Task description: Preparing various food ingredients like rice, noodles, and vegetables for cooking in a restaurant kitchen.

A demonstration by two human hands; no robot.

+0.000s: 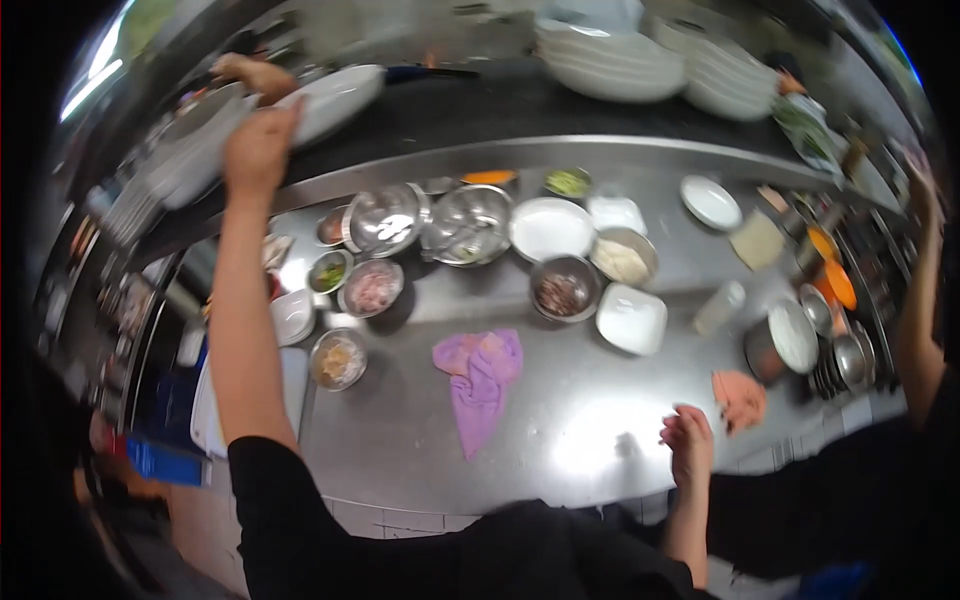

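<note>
My left arm reaches up to the raised shelf at the far left. There my left hand (pixel 262 145) is closed at the near end of a long white dish (pixel 340 98). Another person's hand (pixel 252 78) is close to the same dish from the far side. My right hand (pixel 688 436) hovers over the front right of the steel counter, its fingers loosely bent and apart, with nothing seen in them. Nearest to it lies a crumpled orange cloth (pixel 740 400). A purple cloth (pixel 482 385) lies mid-counter.
Steel bowls of food, such as one of pinkish pieces (pixel 371 288) and one of dark pieces (pixel 565 289), stand along the counter's back with white dishes (pixel 551 230). Stacked white plates (pixel 610 65) sit on the shelf. A co-worker's arm (pixel 922 280) reaches in at right, near a clear bottle (pixel 719 307).
</note>
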